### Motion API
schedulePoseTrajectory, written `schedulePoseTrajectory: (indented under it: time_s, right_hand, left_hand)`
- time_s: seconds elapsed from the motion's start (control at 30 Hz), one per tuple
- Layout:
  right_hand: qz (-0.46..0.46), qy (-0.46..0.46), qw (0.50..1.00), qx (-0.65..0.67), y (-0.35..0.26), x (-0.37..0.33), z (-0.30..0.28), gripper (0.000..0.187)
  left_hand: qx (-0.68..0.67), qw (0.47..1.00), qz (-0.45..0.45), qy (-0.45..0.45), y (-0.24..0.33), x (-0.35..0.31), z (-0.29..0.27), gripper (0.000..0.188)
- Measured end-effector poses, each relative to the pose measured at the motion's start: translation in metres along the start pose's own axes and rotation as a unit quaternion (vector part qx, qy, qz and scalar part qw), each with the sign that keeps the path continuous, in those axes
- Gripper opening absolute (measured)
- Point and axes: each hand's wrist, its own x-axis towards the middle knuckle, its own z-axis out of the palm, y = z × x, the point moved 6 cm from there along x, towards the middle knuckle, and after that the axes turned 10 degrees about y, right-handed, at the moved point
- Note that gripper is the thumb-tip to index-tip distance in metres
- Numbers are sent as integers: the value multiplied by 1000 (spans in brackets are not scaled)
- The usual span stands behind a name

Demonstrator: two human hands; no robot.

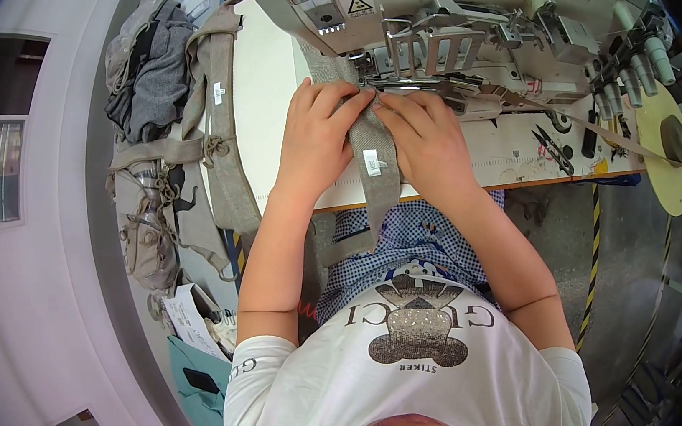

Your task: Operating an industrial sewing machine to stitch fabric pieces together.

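Note:
A strip of grey-beige woven fabric (380, 194) runs under the head of an industrial sewing machine (349, 30), and its pointed tail hangs over the table's front edge. A small white label (373, 163) sits on it. My left hand (314, 136) lies on the strip's left side, fingers bent and pressed to the cloth near the needle area. From the right, my right hand (434, 146) grips the strip's other edge, its fingertips almost meeting the left ones. The fingertips partly hide the cloth at the presser foot.
Thread snips (553, 150) lie on the white machine table (264, 91), right of my hands. A tan tape (590, 126) runs from a yellow disc reel (664, 178) to the machine. At left, more beige fabric pieces (220, 128) and a grey garment heap (155, 74) are piled.

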Motion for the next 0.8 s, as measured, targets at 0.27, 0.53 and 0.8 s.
schedulePoseTrajectory:
  time_s: [0.27, 0.53, 0.8]
  right_hand:
    - [6, 2, 1000, 10, 1, 1, -1, 47]
    - [8, -3, 1000, 10, 1, 2, -2, 47]
    - [14, -9, 1000, 19, 2, 2, -2, 49]
  left_hand:
    - [-11, 1000, 1, -13, 2, 2, -1, 64]
    - [-15, 999, -48, -18, 9, 1, 0, 69]
    - [-12, 999, -52, -11, 11, 0, 0, 70]
